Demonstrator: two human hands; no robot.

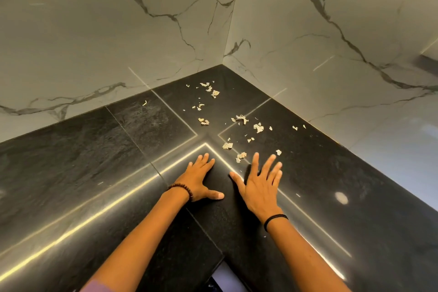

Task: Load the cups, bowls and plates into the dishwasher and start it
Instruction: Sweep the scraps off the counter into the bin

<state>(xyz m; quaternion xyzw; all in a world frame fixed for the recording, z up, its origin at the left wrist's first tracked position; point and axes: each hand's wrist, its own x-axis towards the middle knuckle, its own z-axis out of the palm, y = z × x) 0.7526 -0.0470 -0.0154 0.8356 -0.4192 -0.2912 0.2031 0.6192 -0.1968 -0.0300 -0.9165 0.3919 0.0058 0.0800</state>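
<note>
Resting the left grip [201,180] palm down on the black stone tabletop [94,173], fingers [205,157] straight and close together, thumb stretched out to the right, holding nothing. Spreading the right grip [260,185] palm down just beside it, fingers [255,159] straight and fanned wide, slightly blurred at the tips, likewise holding nothing; touching the stone or hovering just above it, impossible to tell. Wearing a brown beaded bracelet [181,190] on the left wrist and a thin black band [275,219] on the right. Facing an inner corner of the tabletop, backed by two white marble-veined walls [118,31]. Looking over pale papery scraps [258,127] lying scattered across the stone between both grips and the corner, the nearest just beside the right fingertips. Catching bright strip-light reflections along the polished surface. Showing no cups, bowls, plates or dishwasher in this view.
</note>
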